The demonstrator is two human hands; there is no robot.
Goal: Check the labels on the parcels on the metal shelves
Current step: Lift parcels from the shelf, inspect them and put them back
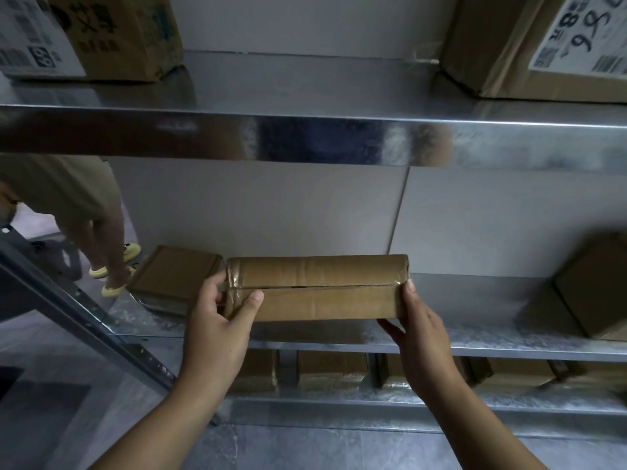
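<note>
Held parcel: we saw a long cardboard parcel (315, 288), with clear tape at both ends, lying left to right over the near edge of the middle shelf (492, 337) (whether it rested there or was lifted just clear, we could not tell).
Left hand: our left hand (217, 320) was clamped on the parcel's left end, with the thumb on the near face and the fingers wrapped round the end.
Right hand: our right hand (420, 330) gripped the right end, with the fingers curled round it and the thumb under the lower near edge.
Same shelf: a flat cardboard parcel (174, 276) lay just left of the held one, and a cardboard box (590, 293) sat well apart at the right.
Upper shelf: on the upper shelf (305, 137) a printed box (112, 32) stood at the left, bearing a white label (30, 35). A larger box (502, 45) stood at the right, with a label with handwritten digits (583, 35).
Lower shelf: a row of small taped parcels (332, 371) sat side by side.
Far left: beyond the shelf upright (84, 307) we saw another person's legs (101, 232) in yellow shoes (113, 290).
</note>
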